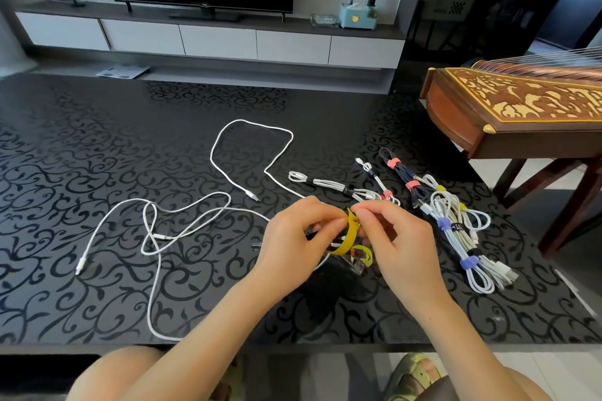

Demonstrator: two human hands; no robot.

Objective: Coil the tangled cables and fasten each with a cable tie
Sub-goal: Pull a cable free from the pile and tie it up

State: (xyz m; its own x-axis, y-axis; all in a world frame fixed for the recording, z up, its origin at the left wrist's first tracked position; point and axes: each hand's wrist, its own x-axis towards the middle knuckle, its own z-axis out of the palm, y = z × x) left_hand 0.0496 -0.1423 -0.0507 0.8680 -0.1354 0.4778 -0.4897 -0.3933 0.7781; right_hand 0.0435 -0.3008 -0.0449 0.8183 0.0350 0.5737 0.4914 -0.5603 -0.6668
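**Both hands pinching yellow tie, frame centre**

Yellow cable tie (346, 236) runs diagonally, top end upper right, tail lower left, above the table (97, 140). Left hand (293, 241) and right hand (397, 241) both pinch its top end, thumb and forefinger; strap hangs below the pinch, between the palms. Loose white cable (182, 221) sprawls left of centre; tied bundles (456, 228) lie right.

Left hand (294, 238), right hand (399, 239) pinch yellow tie (347, 234)
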